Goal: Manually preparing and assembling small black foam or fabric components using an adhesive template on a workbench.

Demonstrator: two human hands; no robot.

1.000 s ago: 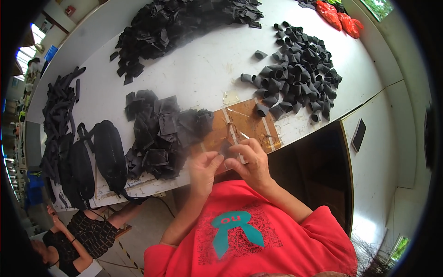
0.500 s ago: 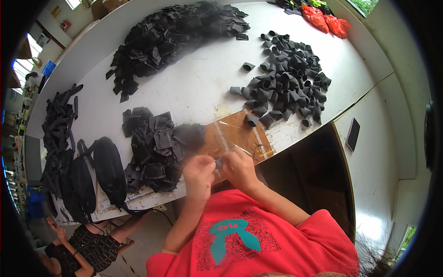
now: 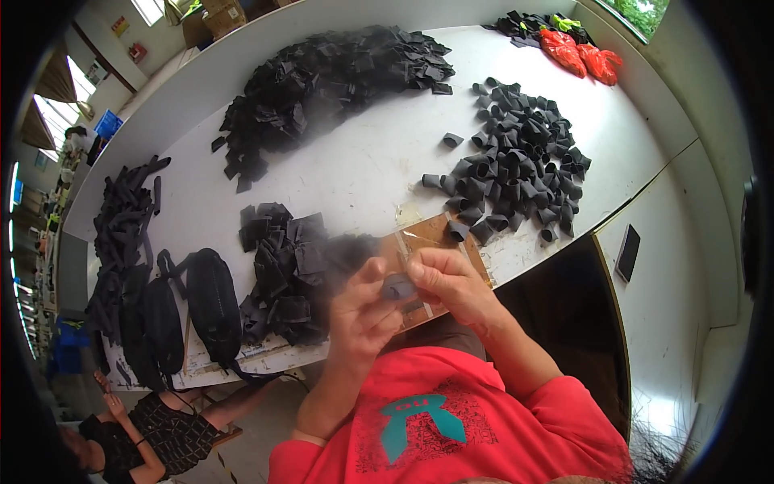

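Fabric piece [image 3: 395, 287], small and dark, sits pinched between nearly closed fingers of the left hand [image 3: 360, 310] and right hand [image 3: 453, 284] above the brown board [image 3: 434, 234]; red plastic bags [image 3: 600, 64] lie well beyond that board, contents hidden

Two bulging red plastic bags [image 3: 580, 58] lay side by side; one thin black rectangular slab [image 3: 628, 253] rested at right; one brown cardboard box [image 3: 224, 18] stood behind.

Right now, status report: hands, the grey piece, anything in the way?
Left hand, right hand: both gripping small dark-grey piece. Piece above brown board. Flat black squares heaped beside left hand.
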